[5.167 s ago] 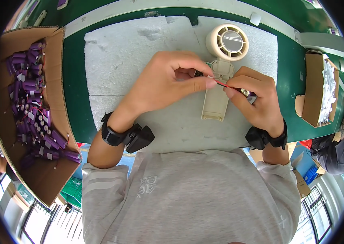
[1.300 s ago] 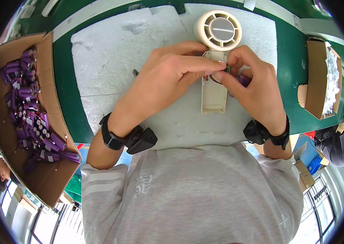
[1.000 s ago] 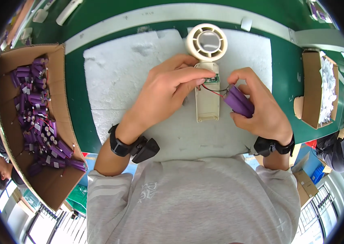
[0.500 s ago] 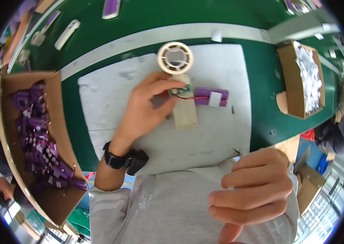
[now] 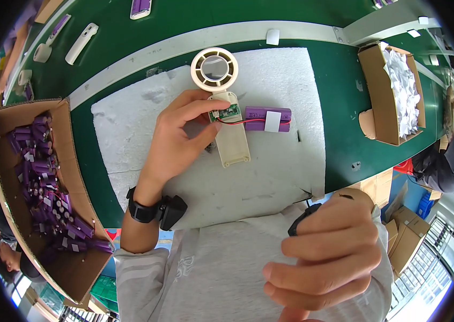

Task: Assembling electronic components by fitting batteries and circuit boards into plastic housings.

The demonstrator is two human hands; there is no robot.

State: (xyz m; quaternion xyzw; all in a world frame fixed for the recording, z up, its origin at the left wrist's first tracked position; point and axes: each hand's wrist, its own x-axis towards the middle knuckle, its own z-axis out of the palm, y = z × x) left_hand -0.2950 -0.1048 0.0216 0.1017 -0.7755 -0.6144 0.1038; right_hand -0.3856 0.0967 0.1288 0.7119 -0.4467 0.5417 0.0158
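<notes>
Left hand (image 5: 176, 137) at 10 o'clock hides part of the green circuit board (image 5: 231, 111). Right hand (image 5: 329, 252), 4 o'clock: lowest digit cropped at lower edge, palm hidden. Purple-and-white part (image 5: 141, 7), 11 o'clock: cut by top edge.

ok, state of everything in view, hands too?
Left hand: at circuit board, grip unclear
Right hand: fingers curled, grip unclear
Fan: lying down, handle open
Circuit board: exposed in handle
Battery pack: lying on foam sheet, beside handle
Red wire: runs from battery pack toward circuit board
Left carton: open, holding purple packs
Right carton: open, holding white pieces
</notes>
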